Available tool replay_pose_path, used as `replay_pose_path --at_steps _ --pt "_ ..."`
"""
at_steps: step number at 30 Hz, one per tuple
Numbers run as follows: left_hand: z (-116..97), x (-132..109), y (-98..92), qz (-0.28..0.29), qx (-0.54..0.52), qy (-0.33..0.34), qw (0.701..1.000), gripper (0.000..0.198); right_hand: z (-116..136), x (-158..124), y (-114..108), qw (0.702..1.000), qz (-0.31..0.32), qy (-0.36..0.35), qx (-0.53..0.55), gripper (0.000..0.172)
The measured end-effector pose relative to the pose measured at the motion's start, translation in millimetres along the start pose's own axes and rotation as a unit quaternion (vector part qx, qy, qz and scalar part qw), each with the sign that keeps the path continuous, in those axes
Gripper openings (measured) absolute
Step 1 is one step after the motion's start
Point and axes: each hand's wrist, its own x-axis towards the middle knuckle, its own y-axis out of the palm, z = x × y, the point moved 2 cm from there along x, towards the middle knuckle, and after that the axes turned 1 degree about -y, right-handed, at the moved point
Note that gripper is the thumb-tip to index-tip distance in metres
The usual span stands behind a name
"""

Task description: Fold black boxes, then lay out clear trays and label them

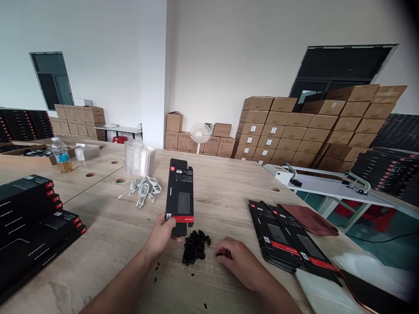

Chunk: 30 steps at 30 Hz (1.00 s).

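Observation:
My left hand (160, 235) grips the lower end of a black cardboard packaging box (178, 187) with a red band and a grey printed panel. The box stands tilted upright above the table, its end flap raised at the top. Just right of the box's lower end lies a heap of small black plastic pieces (195, 247). To the right of that heap, my right hand (235, 261) is closed, thumb against fingers, on a small black piece (219, 254) that is mostly hidden.
Flat black boxes (275, 231) lie stacked at right beside a brown cloth (309, 218). White cables (144, 189), clear plastic trays (140, 158) and a bottle (61, 155) stand farther back. Finished-looking black boxes (29, 213) are piled at left. Tiny black bits dot the table (216, 183).

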Motion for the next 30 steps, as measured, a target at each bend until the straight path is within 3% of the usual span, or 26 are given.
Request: replay_pose_path --at_steps 8,15,20,30 --pt "-2 -5 5.5 0.053 -0.041 -0.013 0.998 0.027 7 -2 3 0.996 -0.04 0.009 -0.08 0.01" --pt "-2 -4 1.9 0.071 -0.026 -0.005 0.997 0.034 27 2 10 0.991 -0.114 -0.009 0.062 0.021" --pt "-8 -8 7.8 0.065 0.003 0.029 0.997 0.027 30 6 18 0.977 -0.159 0.001 0.145 0.017" --pt "-3 -9 12.7 0.045 -0.021 0.041 0.998 0.023 49 9 28 0.968 -0.181 -0.016 0.173 0.014"
